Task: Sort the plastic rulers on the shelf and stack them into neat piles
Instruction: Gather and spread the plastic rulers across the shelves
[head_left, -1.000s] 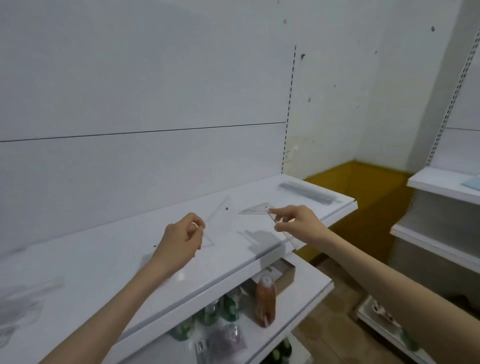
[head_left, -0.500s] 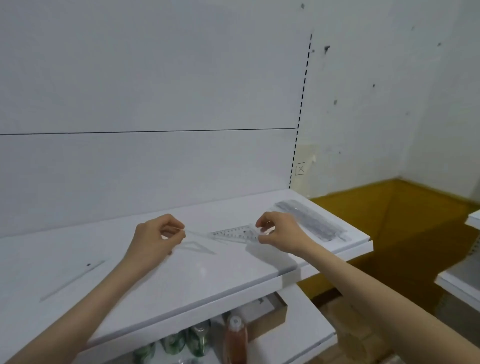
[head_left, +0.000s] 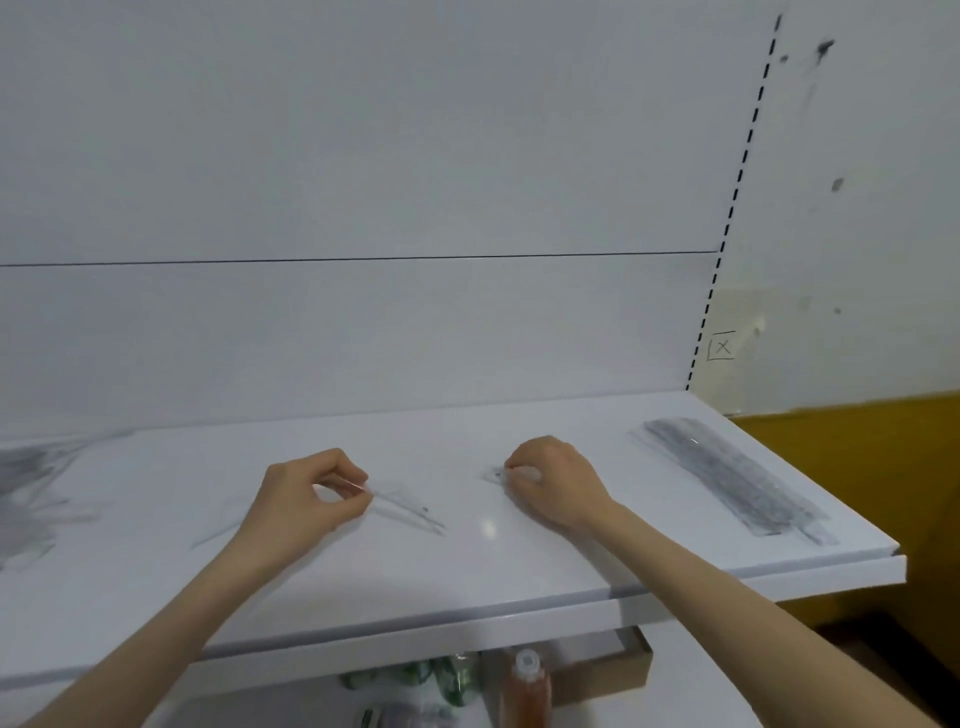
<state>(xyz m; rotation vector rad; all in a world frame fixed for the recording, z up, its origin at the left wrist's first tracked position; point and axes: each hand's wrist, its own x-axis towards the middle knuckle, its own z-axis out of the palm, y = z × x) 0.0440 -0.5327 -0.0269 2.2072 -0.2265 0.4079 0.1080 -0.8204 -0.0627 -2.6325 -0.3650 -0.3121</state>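
Your left hand (head_left: 306, 499) pinches one end of a clear set square (head_left: 410, 512) between thumb and fingertips, low over the white shelf (head_left: 519, 566). Your right hand (head_left: 556, 483) curls its fingers on a second clear ruler (head_left: 493, 474) (mostly hidden) at mid-shelf. A ruler stack (head_left: 727, 480) lies to the right, well apart.

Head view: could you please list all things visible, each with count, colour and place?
shelf: one, white, across the middle
ruler pile: one, clear grey, shelf's right end
loose rulers: several, clear, shelf's left edge, blurred
triangle ruler: one, clear, mid-shelf
small ruler: one, clear, right of the triangle
bottle: one, orange, lower shelf
green bottles: some, green, lower shelf, blurred
cardboard box: one, brown, lower shelf
left hand: pinching triangle ruler
right hand: gripping small ruler
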